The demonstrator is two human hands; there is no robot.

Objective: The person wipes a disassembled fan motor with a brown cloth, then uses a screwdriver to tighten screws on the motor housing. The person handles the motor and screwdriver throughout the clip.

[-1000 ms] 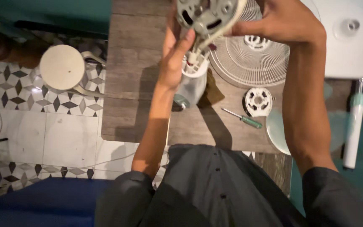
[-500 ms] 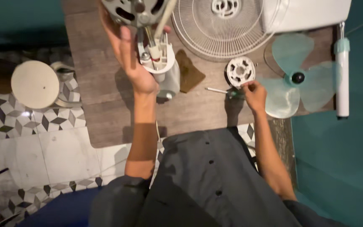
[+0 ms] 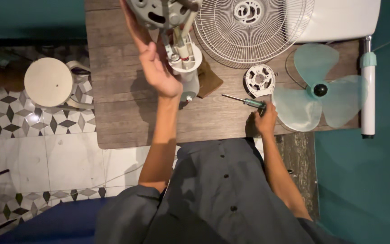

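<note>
My left hand (image 3: 152,63) holds up a grey fan motor housing (image 3: 163,11) with its white neck piece (image 3: 185,56), raised above the wooden table (image 3: 113,117). My right hand (image 3: 265,119) rests on the table with its fingers on the green handle of a small screwdriver (image 3: 244,101). Just beyond the screwdriver lies a white round plastic fan part (image 3: 259,80). A white wire fan guard (image 3: 249,31) lies at the back of the table. A pale green three-blade fan blade (image 3: 321,97) lies to the right of my right hand.
A white tube with a green collar (image 3: 368,90) lies along the table's right edge. A white fan base (image 3: 339,20) sits at the back right. A round white stool (image 3: 49,82) stands on the tiled floor to the left. A brown cloth (image 3: 209,79) lies under the motor.
My right hand let go of the motor and came down to the screwdriver on the table. My left hand alone keeps the motor raised.
</note>
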